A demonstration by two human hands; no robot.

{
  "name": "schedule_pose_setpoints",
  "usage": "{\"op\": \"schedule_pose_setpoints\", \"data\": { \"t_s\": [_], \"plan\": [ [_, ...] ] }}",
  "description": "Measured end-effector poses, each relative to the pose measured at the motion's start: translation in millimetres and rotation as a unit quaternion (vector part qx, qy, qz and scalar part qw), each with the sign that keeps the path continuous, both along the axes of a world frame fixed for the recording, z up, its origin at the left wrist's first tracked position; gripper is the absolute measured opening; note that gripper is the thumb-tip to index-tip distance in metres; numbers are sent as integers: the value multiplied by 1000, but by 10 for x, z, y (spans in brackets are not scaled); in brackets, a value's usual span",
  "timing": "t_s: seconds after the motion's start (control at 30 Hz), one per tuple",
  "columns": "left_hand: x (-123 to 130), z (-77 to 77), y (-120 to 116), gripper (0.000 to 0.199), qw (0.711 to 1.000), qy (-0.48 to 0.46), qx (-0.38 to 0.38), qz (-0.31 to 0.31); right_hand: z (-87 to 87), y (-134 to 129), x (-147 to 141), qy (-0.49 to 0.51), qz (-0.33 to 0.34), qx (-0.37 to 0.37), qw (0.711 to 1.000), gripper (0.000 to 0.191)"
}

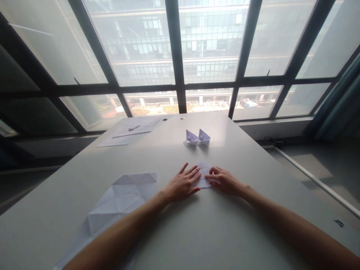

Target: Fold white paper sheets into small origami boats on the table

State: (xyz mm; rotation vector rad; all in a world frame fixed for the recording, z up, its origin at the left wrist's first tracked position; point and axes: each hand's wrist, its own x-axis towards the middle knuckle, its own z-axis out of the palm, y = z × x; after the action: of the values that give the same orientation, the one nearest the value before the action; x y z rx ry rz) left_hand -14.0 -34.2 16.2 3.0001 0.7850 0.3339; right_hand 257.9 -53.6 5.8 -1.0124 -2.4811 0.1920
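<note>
A small piece of folded white paper (204, 183) lies on the table between my hands, its top narrowing to a point and a crease running across it. My left hand (183, 184) rests flat with fingers spread, the fingertips over the paper's left side. At the right side, my right hand (224, 181) has its fingers curled and pressed together on the paper's edge; part of the paper is hidden under them. Just beyond stand two folded paper boats (192, 138), side by side. A large creased sheet of paper (123, 197) lies partly under my left forearm.
The white table (239, 232) stretches toward a dark-framed window (180, 90). Several flat paper sheets (115, 140) lie at the far left, with a small white pen-like item (134, 128) on top. A curtain (334, 101) hangs at the right.
</note>
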Motion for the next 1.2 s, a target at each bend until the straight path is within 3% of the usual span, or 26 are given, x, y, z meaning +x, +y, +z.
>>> {"op": "schedule_pose_setpoints", "data": {
  "t_s": [0.23,0.33,0.47,0.7,0.93,1.07,1.2],
  "plan": [
    [-16,-34,39,63,996,10,-83,-37,28,6,5,-15,19,15,1000,39],
    [-28,-66,73,61,994,2,-105,-35,15,12,8,-14,14,19,1000,34],
    [-42,-100,93,58,993,-16,-112,-35,-44,58,35,16,-33,16,999,23],
    [-31,-81,79,51,993,-29,-110,-29,-121,139,118,53,-125,15,991,20],
    [-13,-45,60,48,994,-36,-106,-17,-91,117,104,41,-116,20,992,19],
    [-16,-44,61,44,989,-78,-123,-21,-104,126,104,43,-113,25,992,19],
    [-15,-60,60,39,979,-137,-149,15,-126,134,107,45,-108,26,993,22]
  ]
}}
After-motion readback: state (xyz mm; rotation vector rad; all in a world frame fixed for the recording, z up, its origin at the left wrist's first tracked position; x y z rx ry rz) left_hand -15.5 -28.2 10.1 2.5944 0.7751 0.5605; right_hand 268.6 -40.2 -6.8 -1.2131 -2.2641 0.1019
